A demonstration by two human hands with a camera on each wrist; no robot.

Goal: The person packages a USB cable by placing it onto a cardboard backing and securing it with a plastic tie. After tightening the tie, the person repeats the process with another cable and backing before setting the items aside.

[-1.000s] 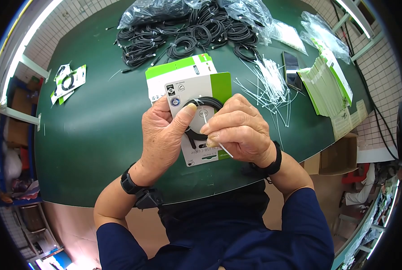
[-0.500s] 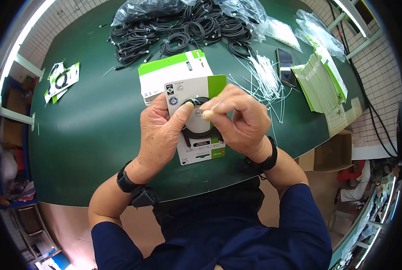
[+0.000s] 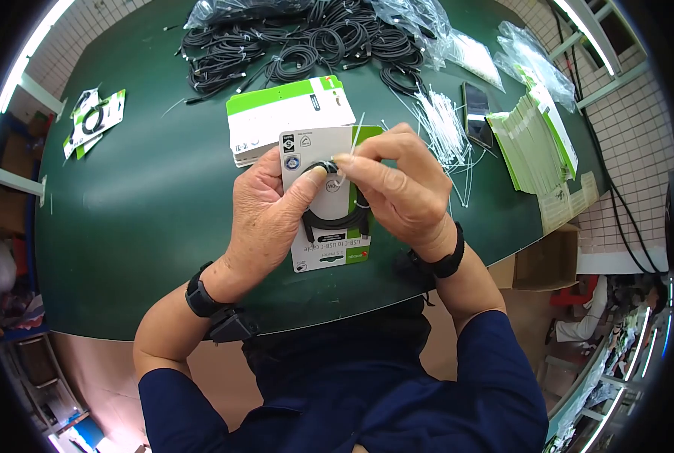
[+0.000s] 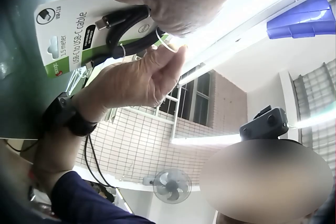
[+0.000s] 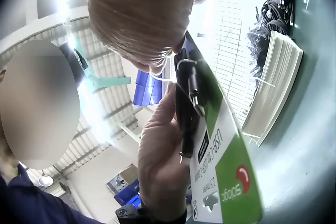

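Observation:
The left hand (image 3: 265,204) holds a white and green card (image 3: 318,259) by its left side, thumb pressing a coiled black cable (image 3: 335,222) against the card's face. Pinched between thumb and forefinger of the right hand (image 3: 405,185) is a thin white tie (image 3: 362,128) at the top of the coil. In the left wrist view the tie (image 4: 167,43) loops up from the coil to the right hand's fingertips (image 4: 181,50). The right wrist view shows both cable plugs (image 5: 196,101) lying along the card (image 5: 231,166).
Behind the card lies a stack of cards (image 3: 276,113). Coiled black cables (image 3: 299,57) and plastic bags (image 3: 420,26) line the far side. Loose white ties (image 3: 444,124), a phone (image 3: 477,113) and a row of cards (image 3: 529,143) lie right, packed cards (image 3: 95,121) far left.
The right hand has drawn up from the card's middle to the coil's top; the tie's end now points away from the body. The left hand keeps its hold. The whole head view has shifted slightly.

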